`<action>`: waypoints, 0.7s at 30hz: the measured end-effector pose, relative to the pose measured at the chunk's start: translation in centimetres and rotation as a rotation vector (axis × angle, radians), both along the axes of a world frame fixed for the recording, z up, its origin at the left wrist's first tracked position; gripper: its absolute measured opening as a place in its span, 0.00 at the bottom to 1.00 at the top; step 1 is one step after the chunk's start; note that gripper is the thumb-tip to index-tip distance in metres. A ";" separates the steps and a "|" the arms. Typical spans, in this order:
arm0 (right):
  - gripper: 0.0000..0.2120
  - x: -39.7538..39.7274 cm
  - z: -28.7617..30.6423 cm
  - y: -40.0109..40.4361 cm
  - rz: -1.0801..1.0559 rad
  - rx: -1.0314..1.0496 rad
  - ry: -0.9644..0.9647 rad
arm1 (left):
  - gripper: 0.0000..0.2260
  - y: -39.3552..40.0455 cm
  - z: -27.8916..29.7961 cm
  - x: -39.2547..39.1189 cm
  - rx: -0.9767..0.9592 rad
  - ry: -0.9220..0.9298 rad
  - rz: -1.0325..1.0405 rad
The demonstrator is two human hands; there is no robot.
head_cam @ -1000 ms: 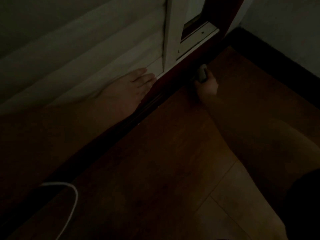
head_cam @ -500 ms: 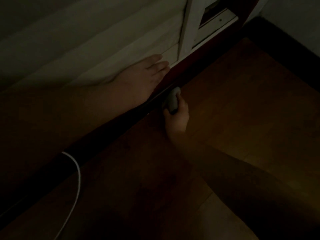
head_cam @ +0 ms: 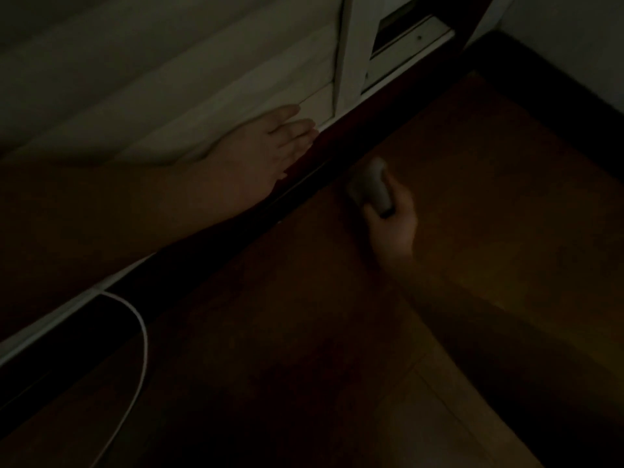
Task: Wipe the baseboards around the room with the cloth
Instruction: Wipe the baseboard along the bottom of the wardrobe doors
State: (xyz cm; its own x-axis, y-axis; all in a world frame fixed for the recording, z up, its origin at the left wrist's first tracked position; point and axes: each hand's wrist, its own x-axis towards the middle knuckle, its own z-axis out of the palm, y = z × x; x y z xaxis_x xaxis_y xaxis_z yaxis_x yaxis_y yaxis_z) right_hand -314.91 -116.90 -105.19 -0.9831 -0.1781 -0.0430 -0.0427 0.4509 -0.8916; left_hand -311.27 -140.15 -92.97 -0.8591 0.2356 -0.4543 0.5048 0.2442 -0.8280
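The room is very dim. A dark baseboard [head_cam: 263,234] runs diagonally from lower left to upper right under a white wall. My right hand [head_cam: 393,231] grips a pale grey cloth [head_cam: 371,185] just above the wooden floor. The cloth's far end lies close to the foot of the baseboard, and the blur hides whether they touch. My left hand [head_cam: 270,143] rests flat on the white wall just above the baseboard, its fingers straight and pointing up and to the right.
A white cable [head_cam: 143,336] loops from the wall's foot down across the floor at lower left. A white door frame [head_cam: 347,55] stands at the top. A second dark baseboard [head_cam: 557,96] lines the right wall. Brown wooden floor [head_cam: 472,197] fills the middle.
My right hand slid the cloth along the baseboard from near the door frame toward me, then drew slightly off the board. My left hand stayed flat on the wall.
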 end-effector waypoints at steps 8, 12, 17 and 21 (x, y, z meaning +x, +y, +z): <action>0.31 -11.9 3.2 1.7 -0.123 0.149 0.022 | 0.27 -0.1 -0.5 -0.1 0.001 0.006 0.011; 0.30 -11.6 3.2 -1.3 -0.035 0.186 0.034 | 0.28 -0.1 -0.1 -0.2 0.015 -0.032 0.001; 0.30 -4.6 2.5 -3.6 0.014 0.108 0.055 | 0.28 0.4 0.1 0.3 0.032 -0.052 0.037; 0.30 2.1 1.0 -4.7 0.145 -0.011 -0.009 | 0.27 0.5 -0.1 0.5 0.195 -0.030 0.113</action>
